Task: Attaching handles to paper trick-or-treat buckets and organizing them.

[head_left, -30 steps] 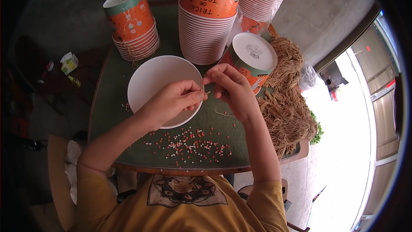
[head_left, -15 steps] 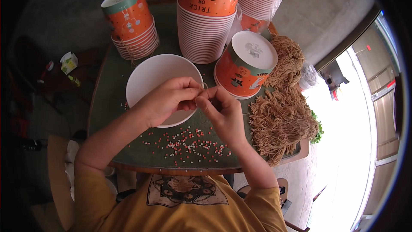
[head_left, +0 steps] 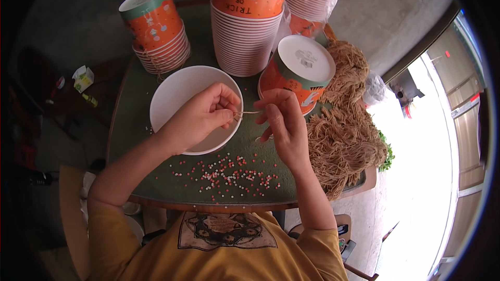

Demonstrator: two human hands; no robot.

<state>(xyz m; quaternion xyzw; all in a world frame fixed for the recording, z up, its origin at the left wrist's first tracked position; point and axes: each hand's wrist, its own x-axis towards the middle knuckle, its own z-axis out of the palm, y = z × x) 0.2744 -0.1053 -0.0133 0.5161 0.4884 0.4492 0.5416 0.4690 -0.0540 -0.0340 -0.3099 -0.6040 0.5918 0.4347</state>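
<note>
My left hand (head_left: 200,114) is closed in a pinch on a short light-brown cord (head_left: 248,112), over the right rim of an upright white paper bucket (head_left: 172,91). The cord stretches across to my right hand (head_left: 284,125), whose thumb and fingers close on its other end in front of an upturned orange bucket (head_left: 286,80). Whether the cord is fixed to the bucket's rim is hidden by my left fingers. Below the hands, small red and white beads (head_left: 229,174) lie scattered on the green tabletop (head_left: 172,190).
A tall stack of upturned buckets (head_left: 245,36) stands at the back, with a plastic-wrapped stack (head_left: 315,0) to its right. A shorter bucket stack (head_left: 161,31) is at back left. Bundles of brown cord (head_left: 346,148) cover the table's right side.
My hands have drawn apart: the right moved rightward, the left slightly left. The cord, bunched between my fingertips before, now spans the gap. The view has shifted slightly.
</note>
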